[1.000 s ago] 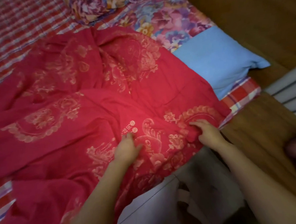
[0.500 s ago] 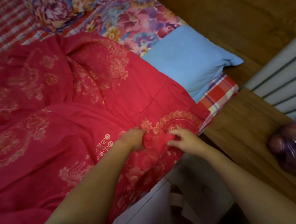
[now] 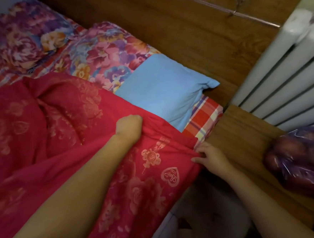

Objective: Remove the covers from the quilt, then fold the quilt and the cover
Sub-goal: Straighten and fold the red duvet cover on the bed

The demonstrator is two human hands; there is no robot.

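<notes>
Quilt cover (image 3: pixel 62 153) spreads toward nine o'clock; left hand (image 3: pixel 129 128) clutches its fabric, right hand (image 3: pixel 211 156) pinches its three-o'clock corner.

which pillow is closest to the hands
The plain blue pillow, just past the left hand and bordering the red cover. The two floral pillows lie farther away.

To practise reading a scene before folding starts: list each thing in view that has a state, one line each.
red cover, rumpled, spread across the bed.
left hand, fisted, gripping a bunch of the red cover.
right hand, pinching the red cover's corner at the bed edge.
blue pillow, lying flat, near edge under the red cover.
purple bag, full, resting on the wooden stand.
</notes>
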